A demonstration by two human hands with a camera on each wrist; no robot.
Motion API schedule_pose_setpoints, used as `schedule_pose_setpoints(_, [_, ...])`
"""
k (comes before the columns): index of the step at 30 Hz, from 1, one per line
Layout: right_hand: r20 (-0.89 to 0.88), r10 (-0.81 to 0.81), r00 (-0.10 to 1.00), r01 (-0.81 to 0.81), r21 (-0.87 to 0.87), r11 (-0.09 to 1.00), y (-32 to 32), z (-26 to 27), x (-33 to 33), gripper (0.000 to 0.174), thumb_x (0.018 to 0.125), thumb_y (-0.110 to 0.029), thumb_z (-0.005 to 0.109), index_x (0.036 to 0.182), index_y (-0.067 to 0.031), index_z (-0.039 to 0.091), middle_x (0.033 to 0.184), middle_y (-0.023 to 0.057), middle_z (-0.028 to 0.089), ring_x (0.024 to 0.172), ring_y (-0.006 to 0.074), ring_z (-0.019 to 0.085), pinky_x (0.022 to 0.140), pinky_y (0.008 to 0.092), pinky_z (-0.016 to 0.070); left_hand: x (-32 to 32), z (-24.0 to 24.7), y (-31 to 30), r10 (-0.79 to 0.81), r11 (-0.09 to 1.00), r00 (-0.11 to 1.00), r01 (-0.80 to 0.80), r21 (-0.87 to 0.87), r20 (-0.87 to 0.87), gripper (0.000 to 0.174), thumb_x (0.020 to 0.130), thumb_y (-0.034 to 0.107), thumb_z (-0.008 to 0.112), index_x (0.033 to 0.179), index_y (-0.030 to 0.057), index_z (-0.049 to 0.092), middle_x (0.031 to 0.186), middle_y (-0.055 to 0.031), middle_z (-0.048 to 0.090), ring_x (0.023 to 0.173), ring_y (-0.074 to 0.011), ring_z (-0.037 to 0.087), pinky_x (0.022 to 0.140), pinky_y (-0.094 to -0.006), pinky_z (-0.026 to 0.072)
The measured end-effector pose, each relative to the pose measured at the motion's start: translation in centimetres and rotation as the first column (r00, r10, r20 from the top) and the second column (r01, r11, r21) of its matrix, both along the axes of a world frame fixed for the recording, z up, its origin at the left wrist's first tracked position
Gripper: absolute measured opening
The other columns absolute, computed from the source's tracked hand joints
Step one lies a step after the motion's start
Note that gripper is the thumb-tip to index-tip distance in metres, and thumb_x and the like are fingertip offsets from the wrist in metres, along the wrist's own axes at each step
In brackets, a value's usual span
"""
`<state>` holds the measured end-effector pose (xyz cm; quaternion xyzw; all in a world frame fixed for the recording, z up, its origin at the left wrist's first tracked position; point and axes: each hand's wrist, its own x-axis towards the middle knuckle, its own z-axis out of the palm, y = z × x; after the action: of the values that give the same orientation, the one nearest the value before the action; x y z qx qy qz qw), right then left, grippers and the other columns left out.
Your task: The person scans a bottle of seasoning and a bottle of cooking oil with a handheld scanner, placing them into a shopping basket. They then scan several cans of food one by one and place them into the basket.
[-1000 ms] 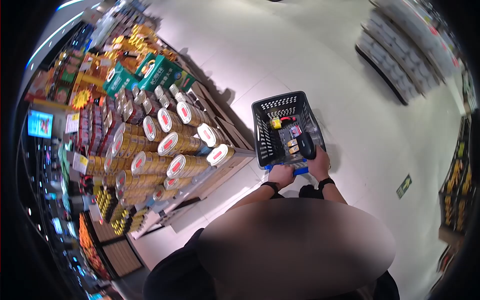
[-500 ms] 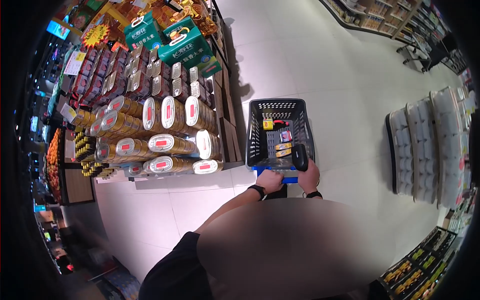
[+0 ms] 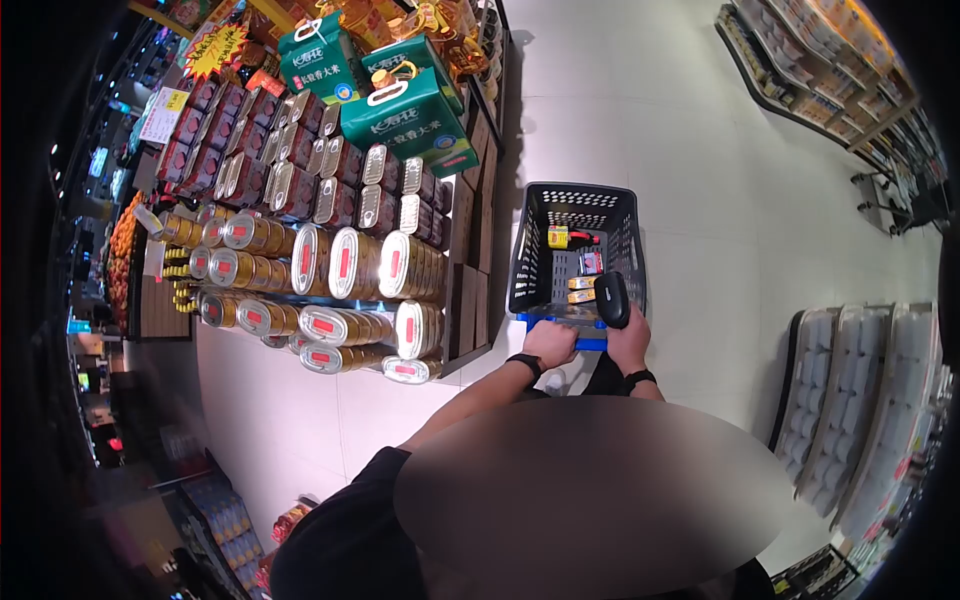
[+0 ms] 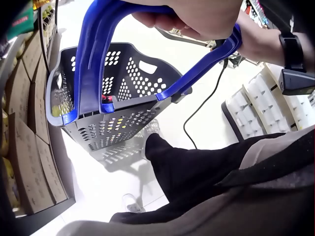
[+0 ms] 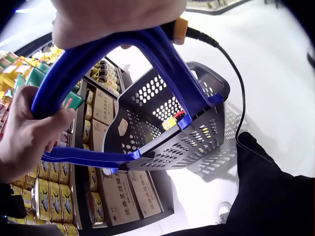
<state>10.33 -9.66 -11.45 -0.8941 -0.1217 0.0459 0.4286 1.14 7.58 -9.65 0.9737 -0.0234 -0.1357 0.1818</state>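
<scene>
In the head view a dark grey perforated shopping basket with a blue handle stands in front of the person. The left hand curls round the handle's left part, as the right wrist view also shows. Above the right hand stands a black device with an oval head; the hand grips it against the handle, and a cable leaves its orange-ended base. Inside the basket lie a yellow-labelled item with a red cap, a small pink-and-white pack and yellow-and-white packs.
Close by on the left stands a display of stacked oval tins, dark red cans and green rice boxes. White-packed shelves line the right side, with another shelf unit farther ahead. Pale floor runs between them.
The view has turned, and the tin display and right-hand shelves have shifted across it, lately downward in the picture. Both hands keep their hold; the basket's contents look unchanged.
</scene>
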Motion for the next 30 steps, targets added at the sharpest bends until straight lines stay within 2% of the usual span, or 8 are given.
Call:
schedule_pose_setpoints(7, [0.060,0.194,0.979,-0.195,0.017,0.981,4.1,-0.4,13.9,0.027,0.075,-0.003,0.069,0.102,-0.0038,0.064,0.094,0.0199,0.068,0.092,0.0443,0.064,0.078,0.0492,0.0507,10.3,0.5,1.7,0.218,0.976,0.975,-0.218,0.006,0.031,0.024,0.083,0.032,0.066,0.079,0.0082,0.067,0.073,-0.0121,0.068,0.070,-0.0315,0.068,0.066,-0.0456,0.0539])
schedule_pose_setpoints(13, [0.057,0.383,0.922,-0.385,0.011,0.923,9.2,1.0,23.0,0.025,0.072,-0.003,0.069,0.097,-0.0034,0.063,0.092,0.0194,0.067,0.090,0.0459,0.062,0.079,0.0519,0.0489,17.4,0.1,5.4,0.257,0.966,0.966,-0.257,0.038,0.005,0.025,0.084,0.033,0.065,0.084,0.0079,0.066,0.074,-0.0132,0.069,0.070,-0.0322,0.069,0.065,-0.0439,0.0540])
schedule_pose_setpoints(18, [0.005,0.501,0.865,-0.500,-0.057,0.864,13.4,0.5,26.5,0.028,0.072,-0.006,0.067,0.100,-0.0038,0.063,0.094,0.0186,0.066,0.092,0.0430,0.062,0.082,0.0512,0.0480,20.5,0.5,9.2,0.299,0.952,0.954,-0.296,0.077,-0.033,0.025,0.081,0.032,0.067,0.079,0.0071,0.065,0.076,-0.0128,0.068,0.074,-0.0331,0.069,0.068,-0.0433,0.0546])
schedule_pose_setpoints(25, [-0.054,0.466,0.883,-0.468,-0.031,0.883,19.3,-0.3,30.7,0.029,0.074,-0.009,0.068,0.102,-0.0047,0.064,0.094,0.0186,0.069,0.093,0.0446,0.063,0.081,0.0519,0.0484,25.6,-0.4,15.2,0.372,0.919,0.920,-0.383,0.091,0.121,0.024,0.073,0.033,0.069,0.071,0.0084,0.067,0.068,-0.0128,0.069,0.068,-0.0320,0.071,0.062,-0.0419,0.0569])
schedule_pose_setpoints(26, [-0.049,0.444,0.895,-0.445,-0.021,0.895,20.0,-0.4,31.3,0.028,0.074,-0.009,0.069,0.102,-0.0048,0.065,0.094,0.0191,0.069,0.093,0.0445,0.063,0.081,0.0521,0.0487,26.5,-1.0,15.9,0.373,0.914,0.922,-0.384,0.129,0.098,0.024,0.072,0.032,0.070,0.072,0.0088,0.068,0.068,-0.0120,0.069,0.068,-0.0312,0.071,0.061,-0.0415,0.0572])
schedule_pose_setpoints(28, [-0.074,0.417,0.906,-0.419,-0.004,0.908,21.6,-0.1,32.6,0.026,0.075,-0.010,0.069,0.100,-0.0057,0.066,0.096,0.0200,0.070,0.095,0.0438,0.064,0.082,0.0519,0.0498,28.0,-1.8,16.5,0.455,0.867,0.881,-0.472,0.163,0.130,0.026,0.070,0.027,0.073,0.088,0.0077,0.070,0.082,-0.0125,0.070,0.082,-0.0293,0.070,0.073,-0.0408,0.0547])
schedule_pose_setpoints(29, [-0.053,0.431,0.901,-0.432,-0.001,0.902,22.2,0.0,33.3,0.026,0.075,-0.010,0.069,0.100,-0.0057,0.066,0.096,0.0200,0.070,0.095,0.0438,0.064,0.082,0.0519,0.0498,28.4,-1.3,16.3,0.522,0.822,0.833,-0.549,0.153,0.186,0.032,0.069,0.025,0.074,0.096,0.0072,0.069,0.088,-0.0122,0.070,0.089,-0.0287,0.069,0.080,-0.0408,0.0528])
schedule_pose_setpoints(30, [-0.068,0.433,0.899,-0.436,-0.055,0.898,22.5,0.1,33.8,0.024,0.076,-0.011,0.069,0.100,-0.0057,0.066,0.097,0.0201,0.070,0.095,0.0437,0.065,0.082,0.0516,0.0501,28.4,1.4,16.3,0.571,0.813,0.815,-0.578,0.072,0.100,0.051,0.068,0.022,0.076,0.114,0.0065,0.063,0.104,-0.0124,0.065,0.107,-0.0294,0.061,0.093,-0.0430,0.0446])
